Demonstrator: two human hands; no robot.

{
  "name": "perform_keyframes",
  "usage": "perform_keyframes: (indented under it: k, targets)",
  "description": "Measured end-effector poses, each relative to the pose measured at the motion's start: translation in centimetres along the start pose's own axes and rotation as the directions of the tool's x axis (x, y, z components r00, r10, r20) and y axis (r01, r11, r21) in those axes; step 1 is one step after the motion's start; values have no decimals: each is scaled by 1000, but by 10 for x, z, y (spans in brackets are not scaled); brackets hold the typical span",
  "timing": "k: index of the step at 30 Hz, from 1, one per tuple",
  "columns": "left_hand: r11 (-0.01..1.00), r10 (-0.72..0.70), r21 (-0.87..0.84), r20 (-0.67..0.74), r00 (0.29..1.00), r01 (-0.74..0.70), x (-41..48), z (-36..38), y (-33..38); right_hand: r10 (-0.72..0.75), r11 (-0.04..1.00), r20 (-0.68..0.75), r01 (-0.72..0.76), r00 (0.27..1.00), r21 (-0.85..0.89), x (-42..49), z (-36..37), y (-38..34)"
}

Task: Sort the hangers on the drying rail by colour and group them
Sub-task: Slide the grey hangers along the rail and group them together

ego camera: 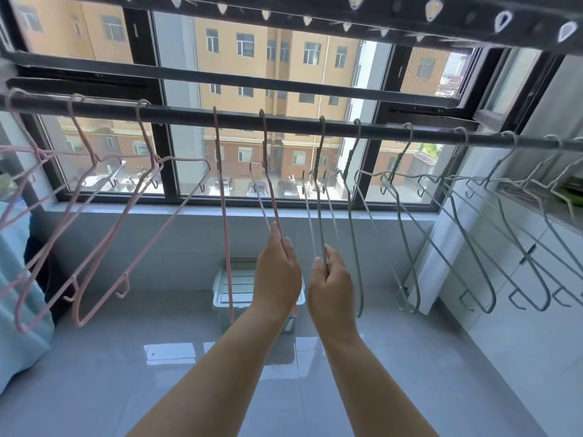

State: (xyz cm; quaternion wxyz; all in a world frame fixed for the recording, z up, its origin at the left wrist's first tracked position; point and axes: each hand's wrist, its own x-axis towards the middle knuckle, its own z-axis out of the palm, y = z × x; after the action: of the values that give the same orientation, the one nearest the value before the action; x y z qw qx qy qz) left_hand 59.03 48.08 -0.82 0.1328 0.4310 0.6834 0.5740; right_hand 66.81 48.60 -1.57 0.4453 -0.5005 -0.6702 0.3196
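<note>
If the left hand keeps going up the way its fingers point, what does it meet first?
The left hand already grips a pink hanger. Following that wire upward, it would probably reach the hanger's hook, then the rail. Depth is hard to judge here.

We're on an enclosed home laundry balcony here: a drying rail (284, 124) of hangers (104, 234) before the window (268, 74), tiled floor (126, 373), apartment blocks outside.
</note>
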Motion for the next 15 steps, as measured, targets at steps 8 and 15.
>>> perform_keyframes:
  k: [8, 15]
  targets:
    - [1000, 15, 5, 15, 1000, -15, -1, -6, 3, -29, 998, 95, 34, 995, -51, -3, -6, -2]
    - [1000, 26, -14, 25, 999, -26, -7, -10, 1, -252, 924, -68, 219, 965, -313, -3, -41, -3]
